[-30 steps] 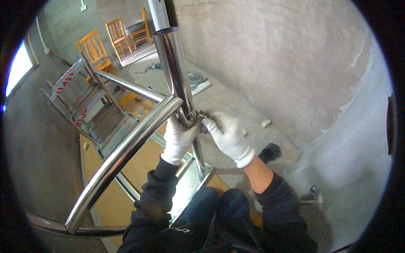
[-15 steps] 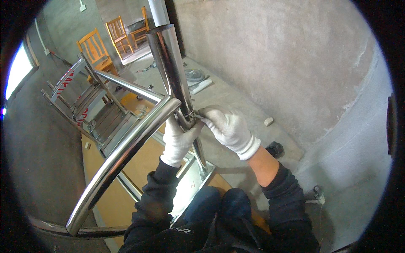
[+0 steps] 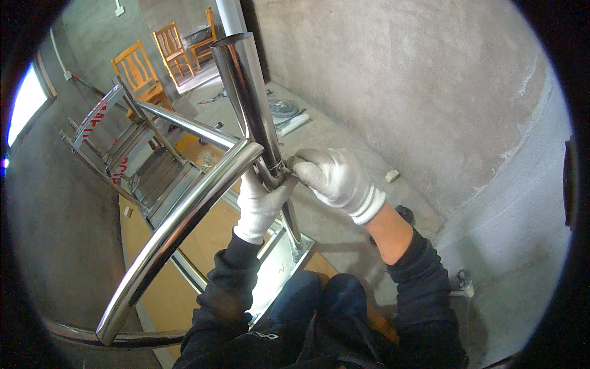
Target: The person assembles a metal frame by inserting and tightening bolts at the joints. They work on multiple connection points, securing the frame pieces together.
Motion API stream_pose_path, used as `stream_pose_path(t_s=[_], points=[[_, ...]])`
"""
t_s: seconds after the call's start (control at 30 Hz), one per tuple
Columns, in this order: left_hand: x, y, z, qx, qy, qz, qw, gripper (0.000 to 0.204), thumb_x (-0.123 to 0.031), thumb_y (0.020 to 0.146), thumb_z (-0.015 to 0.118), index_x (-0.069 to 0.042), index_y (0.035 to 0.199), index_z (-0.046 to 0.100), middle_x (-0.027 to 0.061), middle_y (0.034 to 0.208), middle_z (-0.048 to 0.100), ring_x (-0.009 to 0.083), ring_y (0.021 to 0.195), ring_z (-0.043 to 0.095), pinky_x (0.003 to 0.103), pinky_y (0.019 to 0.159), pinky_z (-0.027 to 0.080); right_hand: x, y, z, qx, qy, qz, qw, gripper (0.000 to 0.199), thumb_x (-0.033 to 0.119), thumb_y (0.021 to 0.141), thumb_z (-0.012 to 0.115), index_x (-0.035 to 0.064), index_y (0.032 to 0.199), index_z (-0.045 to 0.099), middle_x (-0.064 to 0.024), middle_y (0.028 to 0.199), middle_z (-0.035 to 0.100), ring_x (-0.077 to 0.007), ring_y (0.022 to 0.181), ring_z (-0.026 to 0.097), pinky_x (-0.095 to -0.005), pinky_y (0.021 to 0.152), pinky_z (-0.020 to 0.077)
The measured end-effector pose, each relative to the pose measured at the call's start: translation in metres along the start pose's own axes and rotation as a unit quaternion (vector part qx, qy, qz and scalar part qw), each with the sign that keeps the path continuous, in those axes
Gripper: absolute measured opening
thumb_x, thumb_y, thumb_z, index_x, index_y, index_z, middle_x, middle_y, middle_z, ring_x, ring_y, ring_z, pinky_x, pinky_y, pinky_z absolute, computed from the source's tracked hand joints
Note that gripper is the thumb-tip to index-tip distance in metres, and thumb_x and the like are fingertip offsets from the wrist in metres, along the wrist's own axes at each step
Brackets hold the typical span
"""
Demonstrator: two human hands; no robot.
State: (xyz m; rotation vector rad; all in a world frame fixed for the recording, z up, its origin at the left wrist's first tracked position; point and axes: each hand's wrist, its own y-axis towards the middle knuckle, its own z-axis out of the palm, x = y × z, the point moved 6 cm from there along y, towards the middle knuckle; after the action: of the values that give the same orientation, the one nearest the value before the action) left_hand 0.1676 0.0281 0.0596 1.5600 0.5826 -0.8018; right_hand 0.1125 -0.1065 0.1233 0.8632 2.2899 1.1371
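A shiny steel tube with an open top end stands nearly upright in front of me. A curved steel tube and a straight steel rail meet it from the left. My left hand, in a white glove, wraps round the lower part of the joint. At the upright tube's lower end sits a small metal fitting. My right hand, gloved too, is closed in a pinch right beside that fitting. Whatever lies between its fingertips is too small and covered to name.
A thinner steel leg runs down to a metal-edged frame. Left of it stands a metal folding step. Wooden chairs are at the back. A coil and a small stone block lie on the floor by the wall.
My right hand has turned at the wrist and lifted slightly, its forearm shifting a little right, while its fingertips stay at the fitting. My left hand keeps its hold.
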Motion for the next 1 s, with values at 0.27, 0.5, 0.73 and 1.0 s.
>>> stream_pose_path(t_s=[0.27, 0.5, 0.73, 1.0], points=[[0.000, -0.001, -0.001, 0.005, 0.007, -0.004, 1.000, 0.071, -0.006, 0.080, 0.077, -0.006, 0.138, 0.036, 0.0070, 0.105, 0.059, 0.0143, 0.091, 0.062, 0.030, 0.076, 0.054, -0.002, 0.007, -0.003, 0.040, -0.050, -0.040, 0.997, 0.015, 0.017, 0.081, 0.062, 0.0085, 0.091, 0.057, -0.0062, 0.078, 0.058, -0.0234, 0.067, 0.065, -0.0352, 0.054, 0.0542], [0.009, -0.004, -0.003, 0.023, 0.031, -0.013, 0.999, 0.089, 0.007, 0.078, 0.072, -0.013, 0.148, 0.022, 0.0047, 0.119, 0.056, 0.0152, 0.104, 0.059, 0.032, 0.090, 0.050, 0.002, 0.007, 0.000, 0.038, -0.048, -0.053, 0.997, 0.012, 0.016, 0.081, 0.060, 0.0088, 0.090, 0.057, -0.0057, 0.078, 0.057, -0.0232, 0.066, 0.064, -0.0350, 0.054, 0.0543], [0.009, -0.002, -0.003, -0.005, 0.017, -0.021, 1.000, 0.080, -0.008, 0.077, 0.080, -0.005, 0.141, 0.032, 0.0094, 0.113, 0.058, 0.0161, 0.098, 0.061, 0.031, 0.083, 0.053, -0.003, 0.006, -0.006, 0.050, -0.021, -0.021, 0.998, 0.014, 0.009, 0.078, 0.066, 0.0053, 0.091, 0.061, -0.0093, 0.086, 0.064, -0.0245, 0.071, 0.068, -0.0322, 0.058, 0.0568], [0.012, -0.003, -0.001, 0.017, 0.043, -0.015, 0.999, 0.094, 0.009, 0.079, 0.072, -0.017, 0.150, 0.017, 0.0061, 0.117, 0.056, 0.0160, 0.102, 0.061, 0.032, 0.087, 0.053, -0.006, 0.004, -0.003, 0.026, -0.020, -0.022, 0.999, 0.011, 0.016, 0.082, 0.059, 0.0095, 0.091, 0.056, -0.0058, 0.079, 0.059, -0.0242, 0.069, 0.066, -0.0356, 0.055, 0.0550]])
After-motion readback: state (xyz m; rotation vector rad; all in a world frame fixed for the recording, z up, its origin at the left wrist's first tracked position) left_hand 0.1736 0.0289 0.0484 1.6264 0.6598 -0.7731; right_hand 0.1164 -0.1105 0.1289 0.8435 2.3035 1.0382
